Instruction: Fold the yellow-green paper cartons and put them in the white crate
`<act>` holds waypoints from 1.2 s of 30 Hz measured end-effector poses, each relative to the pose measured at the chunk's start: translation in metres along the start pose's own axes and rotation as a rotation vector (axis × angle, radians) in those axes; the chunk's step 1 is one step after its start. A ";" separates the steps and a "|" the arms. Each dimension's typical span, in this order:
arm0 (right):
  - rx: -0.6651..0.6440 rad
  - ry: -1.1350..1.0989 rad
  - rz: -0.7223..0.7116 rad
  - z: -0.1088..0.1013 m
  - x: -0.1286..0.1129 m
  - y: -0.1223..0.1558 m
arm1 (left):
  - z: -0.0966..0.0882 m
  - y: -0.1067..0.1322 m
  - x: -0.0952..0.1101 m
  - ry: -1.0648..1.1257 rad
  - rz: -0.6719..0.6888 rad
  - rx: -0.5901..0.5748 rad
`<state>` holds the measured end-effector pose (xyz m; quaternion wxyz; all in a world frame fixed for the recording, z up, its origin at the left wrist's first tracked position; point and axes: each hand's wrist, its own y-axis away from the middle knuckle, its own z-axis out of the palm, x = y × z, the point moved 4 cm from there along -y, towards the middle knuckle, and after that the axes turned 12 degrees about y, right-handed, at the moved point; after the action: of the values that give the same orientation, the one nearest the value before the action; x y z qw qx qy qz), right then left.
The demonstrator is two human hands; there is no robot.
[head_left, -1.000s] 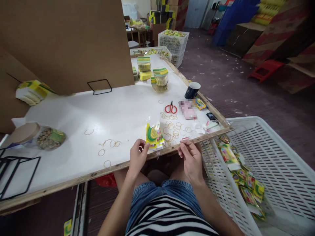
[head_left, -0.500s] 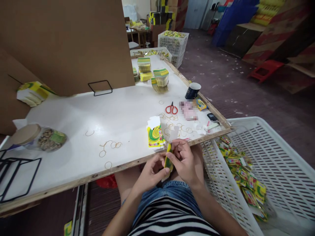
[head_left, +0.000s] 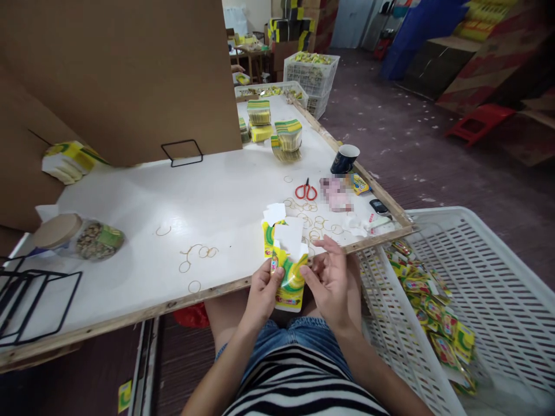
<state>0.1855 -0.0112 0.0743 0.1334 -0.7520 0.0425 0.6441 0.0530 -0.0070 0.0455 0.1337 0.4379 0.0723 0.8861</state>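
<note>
A big cardboard sheet point(head_left: 121, 75) stands along the far side of the white table point(head_left: 208, 196) and hides whatever is behind it. The frame cuts off the white crate point(head_left: 489, 271) at my right, and the sachets point(head_left: 437, 323) heaped in its near corner lie too jumbled for me to read their print. At the left edge of the table are a black wire stand point(head_left: 26, 300), only partly in frame, and a jar point(head_left: 78, 237) lying on its side.

My left hand point(head_left: 262, 292) is clamped on the yellow-green packet point(head_left: 291, 283), thumb on the front and fingers hidden behind it. I hold it upright just off the table's near rim, above my lap. My right hand point(head_left: 332, 277) touches the packet's right edge with the thumb. Its fingers are loose and spread, and I cannot tell whether it is pinching the packet or only resting against it.

The packet's white top flap covers part of a small stack of packets point(head_left: 269, 237) standing on the table just beyond. Loose rubber bands point(head_left: 197, 254) lie nearby. Farther off are red scissors point(head_left: 306, 190) and a blurred pink patch point(head_left: 336, 193) that I cannot make out.
</note>
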 end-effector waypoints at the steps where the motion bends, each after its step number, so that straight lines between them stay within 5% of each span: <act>1: -0.075 0.010 0.037 0.003 0.004 -0.001 | 0.000 -0.001 0.001 -0.017 0.017 0.018; 4: -0.200 0.027 0.113 0.007 0.017 -0.002 | -0.001 -0.002 0.002 -0.127 0.073 0.019; 9: -0.096 0.066 0.096 -0.001 0.029 -0.006 | -0.002 0.002 0.012 -0.328 0.168 -0.009; 16: -0.295 0.017 -0.008 -0.006 0.024 -0.013 | 0.002 0.005 0.026 -0.378 0.037 -0.242; 25: -0.469 0.154 -0.079 -0.013 0.012 -0.015 | -0.002 0.008 0.023 -0.265 -0.065 -0.236; 36: -0.274 0.146 -0.219 -0.016 0.002 -0.012 | 0.003 0.010 0.018 -0.328 0.032 -0.279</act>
<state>0.2043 -0.0041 0.0761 0.0957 -0.8080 -0.1179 0.5692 0.0431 -0.0113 0.0629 0.1889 0.5544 -0.0809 0.8065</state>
